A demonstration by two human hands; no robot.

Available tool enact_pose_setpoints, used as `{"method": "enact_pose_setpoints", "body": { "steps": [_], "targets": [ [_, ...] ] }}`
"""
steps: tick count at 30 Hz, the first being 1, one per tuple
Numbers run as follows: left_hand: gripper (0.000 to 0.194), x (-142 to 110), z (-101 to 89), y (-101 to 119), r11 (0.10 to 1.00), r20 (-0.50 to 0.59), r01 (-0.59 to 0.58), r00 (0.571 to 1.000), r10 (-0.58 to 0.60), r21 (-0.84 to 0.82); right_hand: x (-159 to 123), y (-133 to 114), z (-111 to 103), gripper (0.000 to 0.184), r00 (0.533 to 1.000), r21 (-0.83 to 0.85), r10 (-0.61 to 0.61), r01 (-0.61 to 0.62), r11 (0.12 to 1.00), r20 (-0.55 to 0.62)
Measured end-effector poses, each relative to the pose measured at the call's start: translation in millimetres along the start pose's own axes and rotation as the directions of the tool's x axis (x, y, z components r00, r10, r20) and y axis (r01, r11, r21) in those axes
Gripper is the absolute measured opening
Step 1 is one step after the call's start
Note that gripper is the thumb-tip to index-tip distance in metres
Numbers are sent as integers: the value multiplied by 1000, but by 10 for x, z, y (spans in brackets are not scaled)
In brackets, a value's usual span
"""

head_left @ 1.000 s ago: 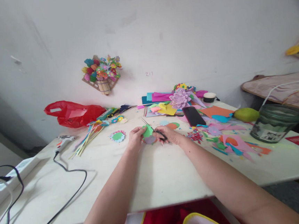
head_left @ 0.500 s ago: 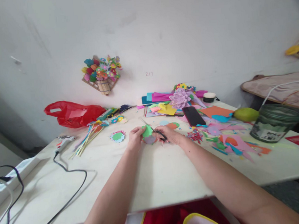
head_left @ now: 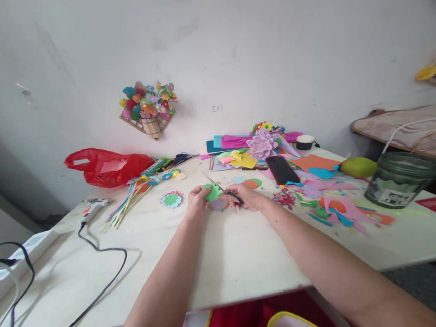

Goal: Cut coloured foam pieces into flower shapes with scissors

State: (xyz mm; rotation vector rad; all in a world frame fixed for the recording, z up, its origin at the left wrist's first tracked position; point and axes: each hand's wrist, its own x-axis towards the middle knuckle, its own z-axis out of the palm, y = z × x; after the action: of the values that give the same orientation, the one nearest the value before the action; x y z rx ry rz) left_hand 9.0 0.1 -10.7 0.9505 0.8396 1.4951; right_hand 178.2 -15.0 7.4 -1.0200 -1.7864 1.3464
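My left hand [head_left: 197,198] pinches a green foam piece [head_left: 210,193] with a partly scalloped edge. My right hand [head_left: 247,195] is closed round the dark handles of a pair of scissors [head_left: 234,196], whose blades point up and left at the green piece's edge. Below the green piece lies a purple round piece [head_left: 218,204], partly hidden by it. Just behind my right hand are orange and green round pieces [head_left: 251,183]. To the left rests a layered flower disc [head_left: 172,199] with a green centre and a light-blue scalloped rim.
A glue gun [head_left: 94,210] with a black cord lies left, near a power strip [head_left: 23,257] and thin sticks [head_left: 128,206]. A red plastic bag [head_left: 111,167] is behind. Right are a phone [head_left: 282,169], foam scraps [head_left: 344,208], a green fruit [head_left: 359,167] and a glass jar [head_left: 402,180].
The green piece has shifted and turned slightly to the left in my left hand. The scissor blades lie closer against its edge. Other things stay put.
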Motion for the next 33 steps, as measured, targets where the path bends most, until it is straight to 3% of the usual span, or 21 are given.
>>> {"method": "enact_pose_setpoints", "body": {
  "steps": [13,21,33],
  "targets": [
    [32,-21,-4,20,1000,-10,6,1000,-6,-9,39,104,-54,29,998,65,26,-30,997,61],
    [35,-34,7,42,999,-23,-4,1000,6,49,59,160,-110,27,997,8,-13,12,1000,77],
    [25,-54,7,62,997,97,41,994,-48,70,1,80,-182,29,993,-143,-5,22,989,120]
  ]
}}
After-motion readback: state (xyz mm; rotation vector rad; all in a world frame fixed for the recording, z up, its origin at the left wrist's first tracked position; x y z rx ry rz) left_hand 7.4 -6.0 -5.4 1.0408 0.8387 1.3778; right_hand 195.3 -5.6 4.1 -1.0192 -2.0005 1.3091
